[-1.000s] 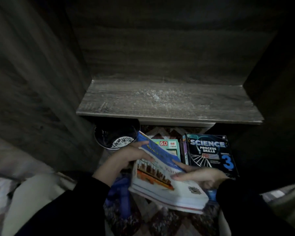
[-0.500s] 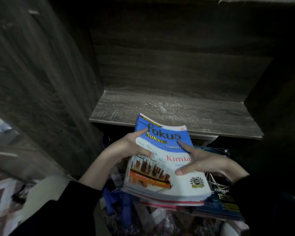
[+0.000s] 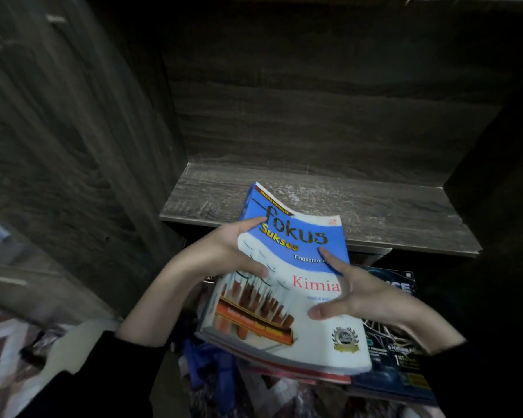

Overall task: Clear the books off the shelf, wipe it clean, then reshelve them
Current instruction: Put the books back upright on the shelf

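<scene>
**Grey shelf board [image 3: 390, 212] lies just beyond the Kimia book [image 3: 287, 297]**

The book tops a stack before the board, its long axis pointing at it, its curled top edge over the front lip. The left hand [image 3: 221, 254] grips the left edge, thumb on the cover. The right hand [image 3: 366, 297] holds the right edge, thumb and forefinger apart on top, other fingers hidden. The board is flat and pale-scuffed; the compartment above seems wide enough.

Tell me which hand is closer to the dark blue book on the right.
Right. The right hand lies over the dark blue book, thumb and forefinger on the Fokus book above it. The left hand grips the Fokus book's left edge, well clear.
</scene>
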Motion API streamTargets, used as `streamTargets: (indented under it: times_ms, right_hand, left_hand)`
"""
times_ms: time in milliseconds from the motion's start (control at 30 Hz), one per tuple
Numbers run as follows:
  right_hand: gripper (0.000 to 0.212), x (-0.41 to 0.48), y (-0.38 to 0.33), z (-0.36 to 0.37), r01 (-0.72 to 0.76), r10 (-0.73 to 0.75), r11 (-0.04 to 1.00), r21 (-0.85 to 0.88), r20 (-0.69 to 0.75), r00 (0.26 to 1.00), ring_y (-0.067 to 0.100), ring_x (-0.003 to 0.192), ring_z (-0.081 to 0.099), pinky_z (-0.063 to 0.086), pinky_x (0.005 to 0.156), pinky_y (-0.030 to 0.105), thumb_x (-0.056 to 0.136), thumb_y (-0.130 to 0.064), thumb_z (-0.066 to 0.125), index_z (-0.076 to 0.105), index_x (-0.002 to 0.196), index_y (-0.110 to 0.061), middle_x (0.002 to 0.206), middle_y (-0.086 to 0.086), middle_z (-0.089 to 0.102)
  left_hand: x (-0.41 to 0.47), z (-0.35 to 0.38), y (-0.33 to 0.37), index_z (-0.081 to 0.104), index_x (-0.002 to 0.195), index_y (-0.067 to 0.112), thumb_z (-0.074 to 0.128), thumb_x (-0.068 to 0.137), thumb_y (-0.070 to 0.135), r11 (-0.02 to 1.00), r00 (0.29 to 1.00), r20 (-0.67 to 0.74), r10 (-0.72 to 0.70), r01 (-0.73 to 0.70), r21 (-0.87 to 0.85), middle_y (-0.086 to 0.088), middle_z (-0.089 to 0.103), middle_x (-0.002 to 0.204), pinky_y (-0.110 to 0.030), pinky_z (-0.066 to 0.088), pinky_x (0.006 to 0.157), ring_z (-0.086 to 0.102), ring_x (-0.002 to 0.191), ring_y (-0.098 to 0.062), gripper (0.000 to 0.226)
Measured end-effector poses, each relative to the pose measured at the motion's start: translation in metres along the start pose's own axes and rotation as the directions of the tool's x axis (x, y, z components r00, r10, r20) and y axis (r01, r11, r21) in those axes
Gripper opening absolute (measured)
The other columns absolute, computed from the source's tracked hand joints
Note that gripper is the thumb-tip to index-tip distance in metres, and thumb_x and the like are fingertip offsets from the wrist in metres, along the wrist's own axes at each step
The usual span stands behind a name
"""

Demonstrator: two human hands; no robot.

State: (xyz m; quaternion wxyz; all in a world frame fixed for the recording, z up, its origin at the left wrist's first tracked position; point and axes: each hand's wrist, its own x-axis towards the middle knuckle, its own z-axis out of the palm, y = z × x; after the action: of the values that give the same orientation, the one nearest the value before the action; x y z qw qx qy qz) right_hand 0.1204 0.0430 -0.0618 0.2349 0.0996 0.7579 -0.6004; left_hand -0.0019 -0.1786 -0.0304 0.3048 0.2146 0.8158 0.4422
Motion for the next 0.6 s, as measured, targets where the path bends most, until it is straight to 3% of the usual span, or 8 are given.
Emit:
streamTargets:
  times_ms: [100, 167, 267, 333, 500, 600]
  right_hand:
    - [0.115, 0.013, -0.027, -0.009, 0.092, -0.094, 0.995, -0.037, -0.052, 0.994, -0.015, 0.078, 0.062, 0.048, 0.071, 0.007, 0.071, 0.01, 0.075, 0.0, 0.152, -0.02, 0.111, -0.02, 0.058]
    - [0.115, 0.03, -0.045, -0.016, 0.15, -0.164, 0.978, -0.142, -0.09, 0.982, -0.014, 0.074, 0.063, 0.05, 0.067, 0.01, 0.072, 0.012, 0.074, 0.0, 0.152, -0.023, 0.106, -0.024, 0.055]
    - [0.121, 0.066, -0.067, -0.023, 0.221, -0.281, 0.917, -0.331, -0.145, 0.949, 0.009, 0.095, 0.067, 0.055, 0.086, 0.038, 0.07, 0.005, 0.08, 0.001, 0.151, -0.038, 0.12, -0.021, 0.054]
    - [0.12, 0.09, -0.079, -0.024, 0.252, -0.345, 0.876, -0.411, -0.171, 0.923, 0.019, 0.099, 0.067, 0.055, 0.085, 0.039, 0.073, 0.003, 0.078, 0.0, 0.146, -0.051, 0.121, -0.016, 0.051]
    - [0.119, 0.153, -0.116, -0.021, 0.426, -0.539, 0.799, -0.425, -0.19, 0.821, 0.022, 0.1, 0.063, 0.058, 0.072, 0.042, 0.075, 0.013, 0.066, 0.002, 0.142, -0.062, 0.136, -0.022, 0.032]
    - [0.123, 0.199, -0.14, -0.016, 0.497, -0.638, 0.724, -0.479, -0.192, 0.745, 0.023, 0.091, 0.065, 0.056, 0.065, 0.049, 0.073, 0.015, 0.064, 0.0, 0.139, -0.066, 0.138, -0.012, 0.031]
  left_hand:
    - [0.001, -0.017, 0.008, 0.041, 0.143, 0.032, 0.084, 0.064, 0.0, 0.996, 0.99, -0.118, 0.078, -0.082, -0.031, 0.02, 0.051, 0.133, -0.005, 0.04, 0.089, 0.052, 0.116, 0.002, 0.095]
    - [0.005, -0.027, 0.008, 0.04, 0.142, 0.035, 0.082, 0.066, -0.003, 0.989, 0.967, -0.217, 0.135, -0.146, -0.034, 0.029, 0.051, 0.124, -0.003, 0.041, 0.085, 0.055, 0.105, 0.01, 0.095]
    - [0.015, -0.039, -0.006, 0.036, 0.137, 0.053, 0.081, 0.068, 0.0, 0.975, 0.919, -0.342, 0.194, -0.219, -0.036, 0.022, 0.056, 0.129, -0.024, 0.049, 0.095, 0.058, 0.108, 0.003, 0.098]
    - [0.021, -0.041, -0.014, 0.032, 0.132, 0.064, 0.079, 0.073, 0.006, 0.972, 0.864, -0.457, 0.213, -0.234, 0.009, 0.015, 0.054, 0.131, -0.035, 0.045, 0.101, 0.055, 0.118, -0.007, 0.095]
    - [0.045, -0.043, -0.03, 0.022, 0.13, 0.066, 0.069, 0.084, 0.01, 0.952, 0.601, -0.74, 0.303, -0.216, 0.215, 0.003, 0.043, 0.118, -0.01, 0.029, 0.092, 0.042, 0.119, -0.005, 0.085]
    - [0.066, -0.054, -0.042, 0.031, 0.134, 0.061, 0.068, 0.085, 0.008, 0.932, 0.42, -0.834, 0.358, -0.206, 0.297, 0.001, 0.04, 0.112, -0.009, 0.028, 0.086, 0.042, 0.106, -0.004, 0.082]
